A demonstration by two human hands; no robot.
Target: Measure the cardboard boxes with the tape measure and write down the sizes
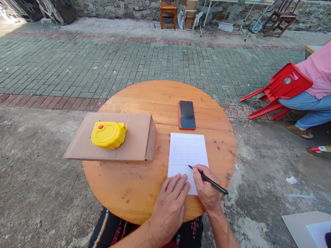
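My right hand [207,188] grips a black pen [213,183], its tip touching a white sheet of paper [191,175] at the end of the lowest written line. Rows of small handwriting cover the upper part of the sheet; the characters are too faint to read. Flat across the paper's lower left corner lies my left hand [170,203], fingers stretched out and partly on the table. Just beyond the paper rests a phone [187,115] in a red case, its screen dark.
On the round wooden table [124,193], a cardboard box [80,141] overhangs the left edge, with a yellow tape measure [108,134] on top. At right, a person in a pink top [317,72] sits on a red plastic chair [289,82]. A wooden chair [168,15] stands by the far wall.
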